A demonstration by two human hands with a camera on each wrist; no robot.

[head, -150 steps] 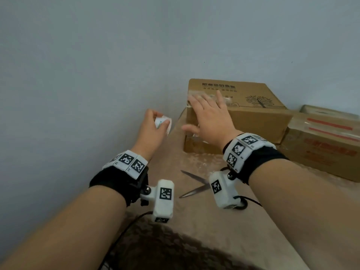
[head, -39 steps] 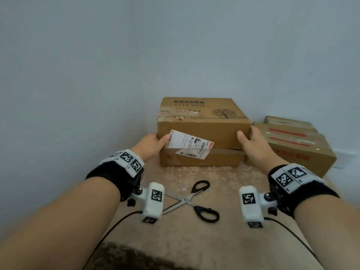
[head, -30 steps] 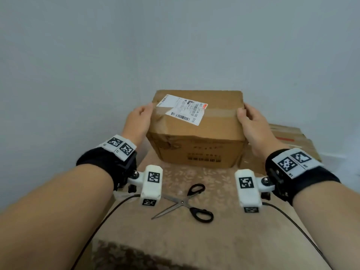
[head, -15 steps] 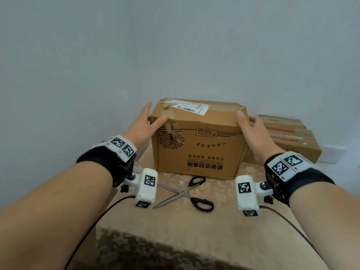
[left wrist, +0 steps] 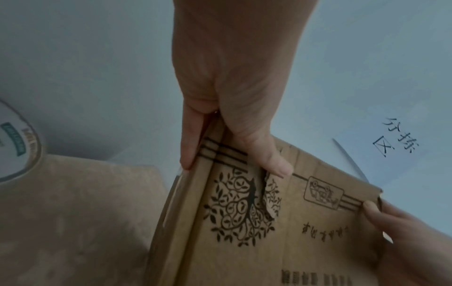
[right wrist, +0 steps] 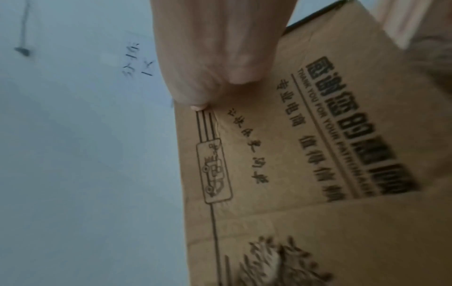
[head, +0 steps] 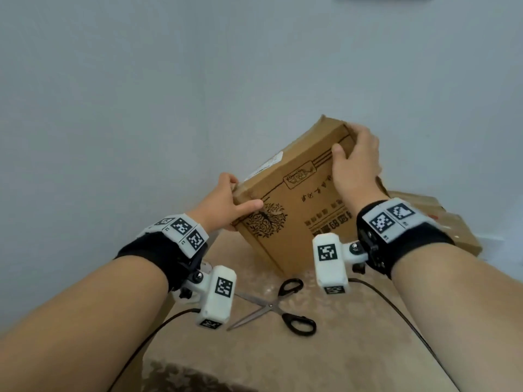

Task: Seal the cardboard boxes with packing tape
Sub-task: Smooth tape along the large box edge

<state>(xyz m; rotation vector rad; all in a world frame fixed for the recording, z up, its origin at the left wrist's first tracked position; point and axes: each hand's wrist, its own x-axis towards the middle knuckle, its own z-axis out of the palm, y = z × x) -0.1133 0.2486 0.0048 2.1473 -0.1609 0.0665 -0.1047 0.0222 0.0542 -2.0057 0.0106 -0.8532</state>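
At left, the left hand (head: 223,203) clamps the lower corner of the cardboard box (head: 297,210), thumb across the printed face and fingers (left wrist: 189,139) behind. The box hangs tilted above the surface (head: 283,352) and scissors (head: 278,308), probably to bring a seam up for taping. Brown, worn (tear through its tree print), white label on top. The right hand (head: 356,162) grips its raised corner.

Both hands, left hand (head: 223,205) and right hand (head: 357,162), grip tilted cardboard box (head: 300,210); scissors (head: 276,305) below.
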